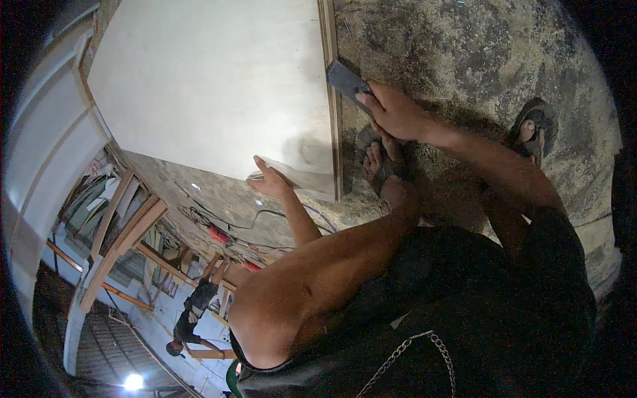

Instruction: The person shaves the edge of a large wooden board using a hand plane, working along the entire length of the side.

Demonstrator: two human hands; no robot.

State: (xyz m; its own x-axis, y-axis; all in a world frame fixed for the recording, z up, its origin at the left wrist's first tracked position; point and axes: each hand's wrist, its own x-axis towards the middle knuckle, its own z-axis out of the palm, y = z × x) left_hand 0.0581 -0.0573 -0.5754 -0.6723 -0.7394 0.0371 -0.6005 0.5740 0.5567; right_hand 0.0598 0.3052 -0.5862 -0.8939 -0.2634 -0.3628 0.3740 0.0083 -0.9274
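- The right hand (400, 116) was closed around one end of a dark block (346, 78).
- The block's other end lay at the wooden edge strip (334, 113) of a large white panel (212, 79).
- The left hand (271, 184) touched the panel's lower edge, fingers spread; whether it gripped, I could not tell.
- A sandaled foot (377, 159) stood near the block on the stained floor (458, 53).
- Further off was another person (194, 306).

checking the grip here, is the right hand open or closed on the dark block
Closed: the right hand curls around one end of the dark block.
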